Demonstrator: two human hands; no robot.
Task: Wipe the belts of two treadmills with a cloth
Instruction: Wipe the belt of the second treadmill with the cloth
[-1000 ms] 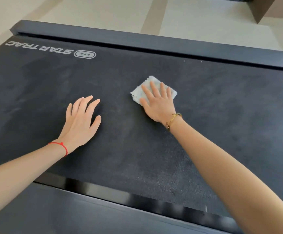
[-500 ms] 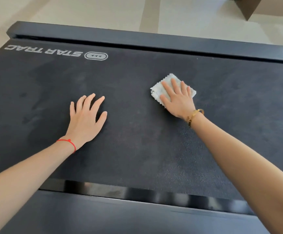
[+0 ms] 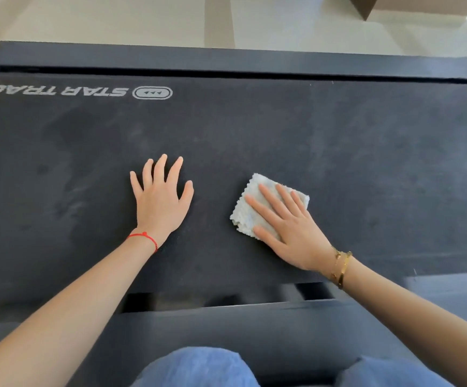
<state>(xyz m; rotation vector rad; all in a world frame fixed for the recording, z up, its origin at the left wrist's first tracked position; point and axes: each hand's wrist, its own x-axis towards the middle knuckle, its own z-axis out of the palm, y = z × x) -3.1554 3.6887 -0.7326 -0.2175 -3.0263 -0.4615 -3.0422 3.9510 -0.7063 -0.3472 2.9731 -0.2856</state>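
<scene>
Step in hand: the belt [image 3: 254, 129] of one treadmill is being wiped with a small pale cloth [image 3: 250, 210].
Right hand [image 3: 288, 227]: laid flat on the cloth with the fingers straight and spread; the cloth is pressed down, not clutched.
Left hand [image 3: 161, 199]: spread flat on the bare belt, nothing held, apparently used as a brace.
Cloth position: folded small, lying on the belt's near half, just beside the left hand and close to the near side rail [image 3: 226, 325].
Done so far: judged partial; the stretch under and right of the cloth looks evenly dark.
Left to do: dull grey smears are seen on the belt's left part [image 3: 67, 163], below the lettering, so this belt is judged unfinished.
Second treadmill: not clearly in view; its belt is presumed still to be wiped.
Writing: "STAR TRAC" [image 3: 56, 90] is printed in pale letters at the far left of the belt, upside down from this side, beside an oval badge [image 3: 152, 93] holding three small marks.
Other: knees in blue denim [image 3: 198, 367] are seen at the bottom edge.
</scene>
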